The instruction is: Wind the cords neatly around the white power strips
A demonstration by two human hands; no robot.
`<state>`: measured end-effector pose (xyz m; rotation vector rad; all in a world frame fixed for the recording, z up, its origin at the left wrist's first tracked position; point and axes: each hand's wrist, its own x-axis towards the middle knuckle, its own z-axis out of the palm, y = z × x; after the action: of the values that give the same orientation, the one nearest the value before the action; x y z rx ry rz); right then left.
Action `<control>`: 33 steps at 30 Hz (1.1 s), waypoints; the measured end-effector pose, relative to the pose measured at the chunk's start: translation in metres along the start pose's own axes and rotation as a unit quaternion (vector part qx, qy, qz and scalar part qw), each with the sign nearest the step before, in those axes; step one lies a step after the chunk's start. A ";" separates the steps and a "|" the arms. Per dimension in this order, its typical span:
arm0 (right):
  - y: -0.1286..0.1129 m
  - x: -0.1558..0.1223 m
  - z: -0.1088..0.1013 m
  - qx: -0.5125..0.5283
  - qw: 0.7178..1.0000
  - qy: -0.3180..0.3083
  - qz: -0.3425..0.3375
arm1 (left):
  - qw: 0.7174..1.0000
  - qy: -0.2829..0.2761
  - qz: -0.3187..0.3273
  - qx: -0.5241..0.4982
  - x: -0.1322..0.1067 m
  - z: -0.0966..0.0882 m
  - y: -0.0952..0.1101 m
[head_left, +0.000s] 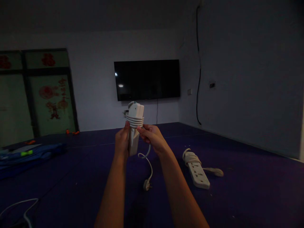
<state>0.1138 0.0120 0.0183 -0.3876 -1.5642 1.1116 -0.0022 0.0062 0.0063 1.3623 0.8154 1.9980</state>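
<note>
A white power strip (134, 143) is held up in front of me, tilted nearly upright, with its cord (135, 121) wound several times round the upper part. My left hand (122, 139) is closed round its left side, thumb near the coils. On the right, my right hand (152, 135) pinches the cord at the windings. The loose end of the cord hangs below and ends in a plug (146, 185) by the purple surface. To the right lies a second white power strip (198, 173), cord wrapped round its far end and its own plug (216, 172) beside it.
The purple surface (95, 177) stretches to the walls. Blue fabric (45, 152) lies at the left, with orange items (75, 133) farther back. A white cable (30, 202) loops at lower left. A television (147, 80) hangs on the far wall; a black cable (197, 95) runs down the right wall.
</note>
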 end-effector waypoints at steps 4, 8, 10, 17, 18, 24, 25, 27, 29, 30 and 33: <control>-0.001 -0.001 0.000 0.008 1.000 -0.008 0.004 | 0.999 0.023 -0.024 -0.026 -0.003 0.003 0.000; -0.004 -0.001 0.002 -0.009 1.000 0.021 0.020 | 0.997 0.060 -0.026 -0.043 -0.005 0.007 -0.002; -0.004 -0.002 0.002 -0.043 0.997 0.057 0.024 | 0.996 0.076 -0.016 -0.039 -0.005 0.007 -0.003; 0.005 -0.003 -0.012 -0.237 0.961 0.141 0.004 | 0.992 0.101 0.067 0.027 0.001 -0.001 -0.007; 0.005 -0.004 -0.013 -0.251 0.955 0.156 -0.001 | 0.990 0.108 0.084 0.045 0.002 -0.003 -0.008; 0.002 -0.005 -0.007 -0.246 0.958 0.145 -0.039 | 0.974 0.168 0.120 0.097 0.003 -0.002 -0.016; 0.001 -0.006 -0.005 -0.245 0.960 0.127 -0.048 | 0.971 0.181 0.121 0.099 0.002 -0.001 -0.018; -0.002 -0.007 -0.002 -0.249 0.962 0.090 -0.066 | 0.966 0.201 0.125 0.104 0.001 0.001 -0.019; -0.005 -0.008 0.001 -0.261 0.960 0.068 -0.080 | 0.962 0.209 0.136 0.108 -0.001 0.002 -0.019; -0.006 -0.009 0.002 -0.267 0.958 0.066 -0.085 | 0.960 0.211 0.144 0.113 -0.001 0.002 -0.019; -0.009 -0.011 0.005 -0.287 0.951 0.064 -0.095 | 0.947 0.226 0.173 0.147 -0.004 0.001 -0.015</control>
<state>0.1152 -0.0027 0.0192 -0.6659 -1.7504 0.4560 0.0024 0.0132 -0.0073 1.2871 1.1839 2.6055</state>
